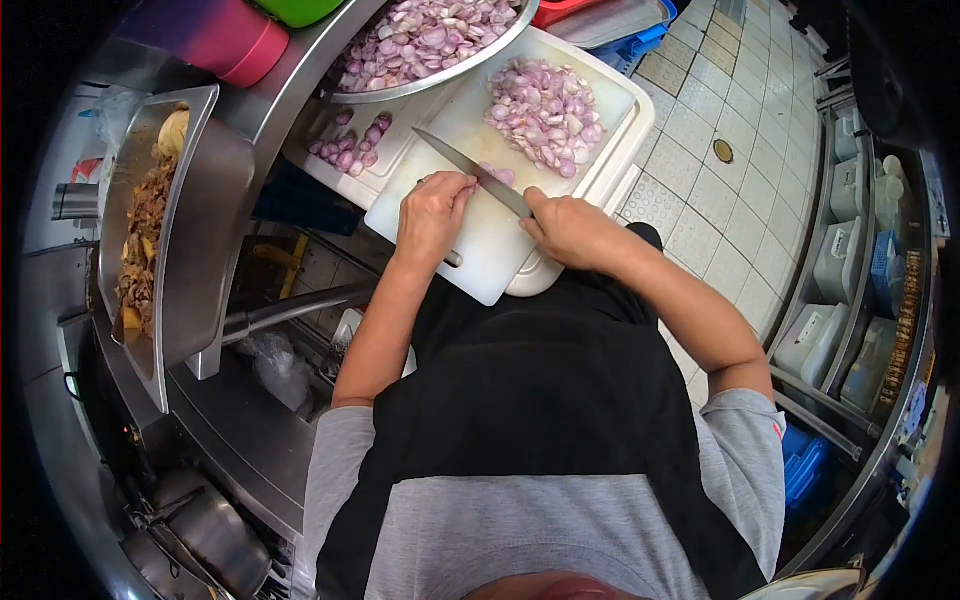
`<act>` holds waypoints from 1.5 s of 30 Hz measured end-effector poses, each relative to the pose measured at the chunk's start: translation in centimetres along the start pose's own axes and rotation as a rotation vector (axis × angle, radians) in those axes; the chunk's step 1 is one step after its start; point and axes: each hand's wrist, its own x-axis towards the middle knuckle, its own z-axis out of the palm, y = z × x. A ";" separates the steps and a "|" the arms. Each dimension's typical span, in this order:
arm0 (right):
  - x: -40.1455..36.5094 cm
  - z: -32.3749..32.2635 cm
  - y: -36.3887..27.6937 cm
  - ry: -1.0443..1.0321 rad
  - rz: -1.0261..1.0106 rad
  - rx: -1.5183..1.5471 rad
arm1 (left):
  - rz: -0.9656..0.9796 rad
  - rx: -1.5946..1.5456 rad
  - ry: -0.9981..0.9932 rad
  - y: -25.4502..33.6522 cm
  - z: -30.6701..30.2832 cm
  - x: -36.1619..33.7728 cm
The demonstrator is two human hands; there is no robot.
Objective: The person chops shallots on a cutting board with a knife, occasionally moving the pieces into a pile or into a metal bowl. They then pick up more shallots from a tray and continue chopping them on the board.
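A white cutting board lies on a cream-coloured lid or tray, tilted toward my body. My right hand is wrapped round the handle of a long knife, whose blade points to the upper left. Beside the blade, my left hand has its fingers bent and pressed on a small shallot, mostly hidden by the fingertips. A few cut slices lie just beyond the blade. Farther up the board is a heap of sliced shallots. Several whole peeled shallots rest left of the board.
A large metal bowl of sliced shallots stands at the top. To the left, a deep steel pan holds brown cooked food. A pink container is at the upper left. Shelves with white bins line the right side, past the tiled floor.
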 end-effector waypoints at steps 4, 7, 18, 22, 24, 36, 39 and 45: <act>0.9 -0.6 -0.1 0.010 0.001 0.008 | -0.033 0.015 -0.003 0.2 -0.2 -0.1; -0.1 -3.5 -1.1 -0.059 0.000 -0.047 | -0.036 0.000 0.007 0.3 -0.1 -0.2; 1.1 -0.5 -0.7 0.014 0.002 -0.040 | -0.015 -0.002 0.057 0.1 0.1 -0.6; -0.8 -3.8 -2.0 -0.082 -0.008 -0.089 | -0.009 -0.020 0.076 0.0 0.4 -0.7; -0.9 -3.2 -1.9 -0.095 -0.016 -0.100 | -0.008 -0.019 0.087 -0.1 0.4 -0.7; -0.8 -3.8 -1.9 -0.120 -0.033 -0.079 | -0.024 -0.049 0.099 0.1 0.4 -1.1; -0.3 -1.0 -1.6 -0.035 0.026 -0.039 | -0.033 -0.036 0.106 0.1 0.5 -1.1; 1.2 0.2 -0.6 0.039 -0.007 0.011 | -0.003 -0.034 0.120 0.0 0.4 -1.2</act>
